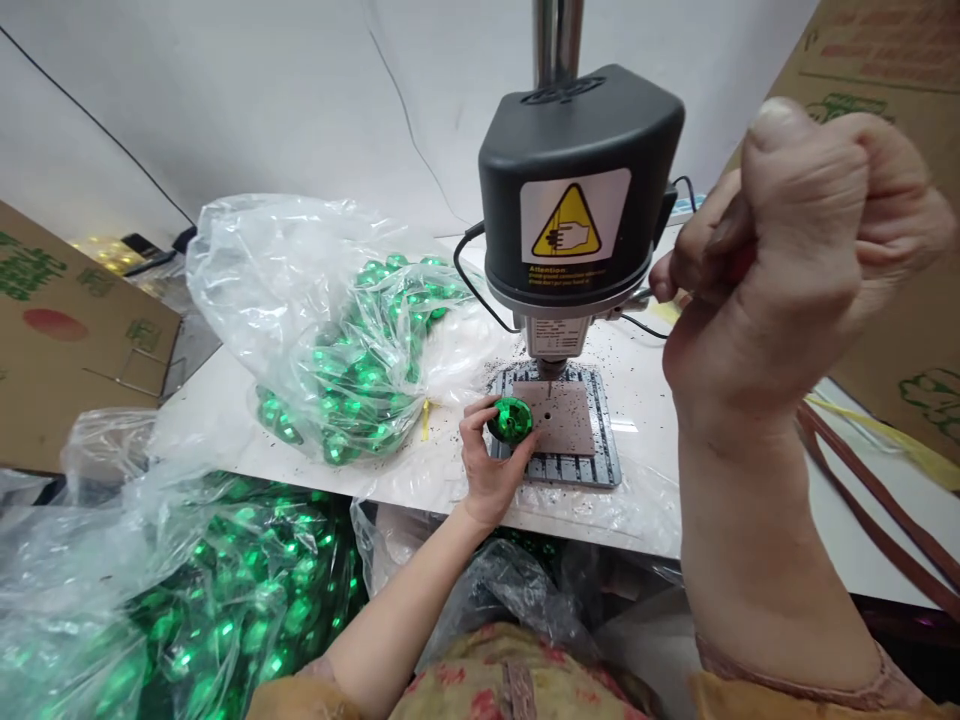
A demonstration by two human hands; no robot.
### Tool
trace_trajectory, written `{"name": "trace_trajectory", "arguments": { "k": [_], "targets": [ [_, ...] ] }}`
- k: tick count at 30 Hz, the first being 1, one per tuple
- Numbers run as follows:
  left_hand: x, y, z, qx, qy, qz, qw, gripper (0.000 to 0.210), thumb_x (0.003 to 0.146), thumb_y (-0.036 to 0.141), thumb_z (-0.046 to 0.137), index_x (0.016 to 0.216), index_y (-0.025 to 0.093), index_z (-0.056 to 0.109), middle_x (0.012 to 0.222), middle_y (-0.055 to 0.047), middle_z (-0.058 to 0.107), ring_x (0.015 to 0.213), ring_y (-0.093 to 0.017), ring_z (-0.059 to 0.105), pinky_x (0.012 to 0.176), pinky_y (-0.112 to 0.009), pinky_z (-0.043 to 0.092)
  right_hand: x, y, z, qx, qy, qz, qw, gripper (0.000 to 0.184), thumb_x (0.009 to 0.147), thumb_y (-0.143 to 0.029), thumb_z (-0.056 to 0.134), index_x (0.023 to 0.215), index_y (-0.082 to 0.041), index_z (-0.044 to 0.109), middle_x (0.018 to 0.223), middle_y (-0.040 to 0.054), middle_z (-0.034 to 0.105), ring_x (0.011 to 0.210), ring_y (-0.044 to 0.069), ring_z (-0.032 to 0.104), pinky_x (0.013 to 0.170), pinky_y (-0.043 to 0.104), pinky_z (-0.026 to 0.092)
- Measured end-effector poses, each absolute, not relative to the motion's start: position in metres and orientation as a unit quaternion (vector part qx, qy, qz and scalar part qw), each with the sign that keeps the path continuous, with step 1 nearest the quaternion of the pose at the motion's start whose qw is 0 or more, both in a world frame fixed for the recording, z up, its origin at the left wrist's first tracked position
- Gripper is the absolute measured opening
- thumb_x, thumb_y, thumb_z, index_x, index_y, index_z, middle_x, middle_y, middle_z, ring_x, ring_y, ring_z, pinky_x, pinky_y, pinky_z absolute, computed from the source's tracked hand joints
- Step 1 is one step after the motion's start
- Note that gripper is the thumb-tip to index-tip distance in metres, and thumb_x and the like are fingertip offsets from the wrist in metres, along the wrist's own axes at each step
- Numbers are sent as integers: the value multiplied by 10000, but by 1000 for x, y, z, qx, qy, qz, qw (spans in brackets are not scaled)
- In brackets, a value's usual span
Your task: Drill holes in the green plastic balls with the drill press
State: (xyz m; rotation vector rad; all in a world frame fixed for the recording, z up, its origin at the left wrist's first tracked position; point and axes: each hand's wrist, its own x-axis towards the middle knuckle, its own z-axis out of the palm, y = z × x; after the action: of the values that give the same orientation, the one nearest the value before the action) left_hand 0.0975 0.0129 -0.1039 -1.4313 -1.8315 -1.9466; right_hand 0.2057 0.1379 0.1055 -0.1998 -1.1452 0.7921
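My left hand [489, 470] holds a shiny green faceted ball [513, 420] between thumb and fingers. A small dark hole shows on the ball's upper side. The ball is at the left edge of a flat brownish plate [574, 425] on the slotted metal base [606, 465] of a small drill press [581, 150]. Above the plate hangs the drill bit [550, 388], apart from the ball. My right hand [795, 240] is closed in a fist on the drill press handle at the machine's right side; the fingers hide most of the handle, with a bit of red showing.
A clear plastic bag [255, 260] of green balls lies on the white table [225, 400], left of the press. Another bag [247, 590] of green balls stands below the edge. Cardboard boxes [75, 330] flank both sides. Dark shavings are scattered around the base. A brown strap [870, 500] lies right.
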Motion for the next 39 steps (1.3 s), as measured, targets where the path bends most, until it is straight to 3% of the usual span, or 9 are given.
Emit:
{"name": "trace_trajectory", "arguments": {
  "k": [8,11,15,21,26,29,33,37,39],
  "targets": [
    [101,-15,-84,-561,-575,-578,148,441,862,215,806,1225,254,558,1252,-106,626,1178,-239,657,958,-427,595,205,141,105,-95,-517,383,760,455,908,-262,644,576,-221,335,457,-106,317,362,9,324,378,221,219],
    [110,-35,-88,-587,-579,-547,145,401,879,259,790,1231,261,599,1248,-110,625,1113,-232,684,900,-395,619,205,144,105,-93,-507,393,762,497,859,-360,719,568,-222,341,438,-111,352,347,19,322,354,234,201],
    [124,-71,-114,-692,-542,-461,121,376,887,379,773,1213,237,650,1202,-124,637,974,-217,696,771,-329,635,206,144,104,-93,-499,410,758,451,871,-305,700,578,-220,368,436,-109,379,354,26,331,356,229,208],
    [129,-117,-164,-755,-551,-339,110,450,861,376,774,1282,267,657,1251,-155,660,1054,-291,694,836,-449,664,208,143,102,-94,-502,419,751,394,904,-212,624,579,-212,401,452,-100,421,373,23,355,377,220,237],
    [127,-130,-206,-727,-654,-206,-41,525,816,422,764,1329,472,667,1215,-144,734,970,-336,774,677,-404,687,207,143,102,-84,-500,427,749,425,872,-308,693,574,-214,404,442,-102,419,368,22,343,367,224,258],
    [128,-130,-222,-626,-752,-171,-111,497,841,334,727,1332,410,697,1004,-156,786,788,-318,798,554,-353,648,207,144,102,-80,-503,424,748,458,839,-391,737,569,-212,412,444,-102,411,366,18,339,357,229,263],
    [123,-128,-187,-598,-760,-191,-169,329,826,296,754,1152,311,801,844,-120,795,641,-306,775,474,-356,591,208,144,101,-81,-507,415,751,429,863,-321,707,571,-213,412,443,-101,415,365,26,346,365,242,268],
    [103,-116,-97,-655,-640,-263,-305,190,881,390,736,1059,352,790,954,-22,808,833,-265,788,682,-362,634,208,144,100,-84,-514,410,749,419,890,-257,655,569,-217,389,434,-103,403,363,34,342,380,257,261],
    [78,-107,-58,-581,-690,-346,-258,213,959,412,626,877,278,769,798,-19,771,720,-218,742,656,-333,603,207,143,99,-86,-515,404,751,419,900,-264,645,574,-214,386,441,-103,412,367,33,342,388,254,268]
  ]
}}
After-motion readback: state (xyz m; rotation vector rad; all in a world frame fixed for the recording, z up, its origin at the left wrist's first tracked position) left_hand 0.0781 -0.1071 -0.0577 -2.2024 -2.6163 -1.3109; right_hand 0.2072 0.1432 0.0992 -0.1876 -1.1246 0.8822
